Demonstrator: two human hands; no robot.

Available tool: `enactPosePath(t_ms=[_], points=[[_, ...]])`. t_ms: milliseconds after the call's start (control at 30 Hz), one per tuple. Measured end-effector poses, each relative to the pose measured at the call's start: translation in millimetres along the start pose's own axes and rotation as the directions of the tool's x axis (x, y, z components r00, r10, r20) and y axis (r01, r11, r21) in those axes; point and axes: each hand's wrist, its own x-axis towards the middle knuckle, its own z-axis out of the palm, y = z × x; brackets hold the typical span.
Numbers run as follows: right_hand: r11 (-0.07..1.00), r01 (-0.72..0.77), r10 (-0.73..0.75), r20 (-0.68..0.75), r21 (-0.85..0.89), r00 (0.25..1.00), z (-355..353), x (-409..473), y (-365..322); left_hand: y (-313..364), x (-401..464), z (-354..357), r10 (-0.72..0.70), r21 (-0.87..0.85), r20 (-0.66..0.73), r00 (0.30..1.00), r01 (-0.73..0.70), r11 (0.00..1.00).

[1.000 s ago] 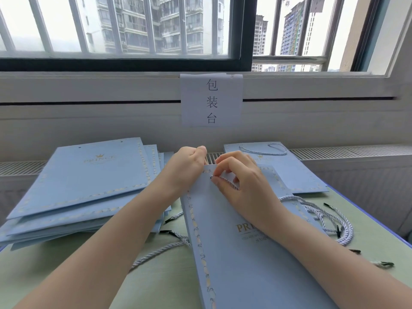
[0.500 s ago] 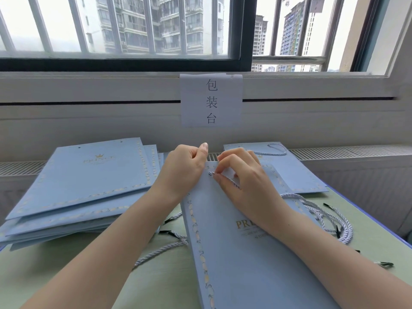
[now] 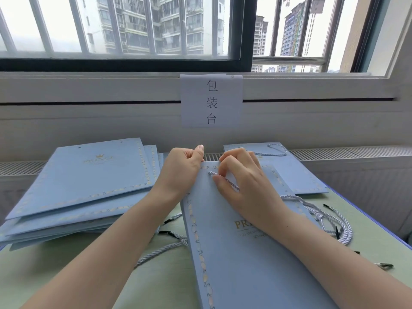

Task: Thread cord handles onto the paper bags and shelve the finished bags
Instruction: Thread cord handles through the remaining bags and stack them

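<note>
A: We're in the threading step, as we read it. Our left hand (image 3: 184,169) grips the top edge of the pale blue paper bag (image 3: 243,253) that lies flat at six o'clock on the green table (image 3: 66,275). Our right hand (image 3: 243,181) pinches the twisted white cord (image 3: 224,179) between thumb and forefinger, right at the punched hole near the bag's top.

B: Is the tip through? We can't tell; the cord's end sits at the hole, and fingers hide the rest.

A: Then the next move probably calls for feeding more cord through while the left hand keeps the paper steady, and then turning to the second hole.

B: What surrounds us? At nine o'clock, a stack of unthreaded bags (image 3: 84,186), holes bare. At one o'clock, a bag with a cord handle fitted (image 3: 296,172), not shelved.

A: At three o'clock, a tangle of loose cords (image 3: 330,221) with black tips, one of them trailing under our bag. Another cord (image 3: 160,253) lies at seven o'clock. Those strands could snag as we pull. A paper sign (image 3: 211,100) hangs on the wall at twelve.
</note>
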Motion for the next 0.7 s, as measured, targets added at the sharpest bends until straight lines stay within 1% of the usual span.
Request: enactPosePath(t_ms=[133, 233, 433, 600, 700], points=[[1.000, -0.007, 0.008, -0.033, 0.009, 0.999, 1, 0, 0, -1, 3, 0, -0.067, -0.065, -0.023, 0.997, 0.066, 0.996], [0.998, -0.031, 0.032, -0.018, 0.058, 0.999, 3, -1, -1, 0, 6, -6, -0.111, -0.069, 0.037, 0.993, 0.113, 0.991], [0.997, -0.038, 0.039, -0.022, 0.062, 0.999, 4, -1, 0, 1, 5, -5, -0.075, 0.087, 0.142, 0.987, 0.063, 0.994], [0.993, -0.066, 0.071, -0.058, 0.094, 0.996, -1, 2, -1, 2, 7, -11, -0.066, 0.102, 0.185, 0.981, 0.048, 0.994], [0.982, -0.146, 0.151, -0.032, 0.117, 0.988, -11, 4, -3, 2, 6, -12, -0.058, 0.080, 0.189, 0.980, 0.044, 0.996]])
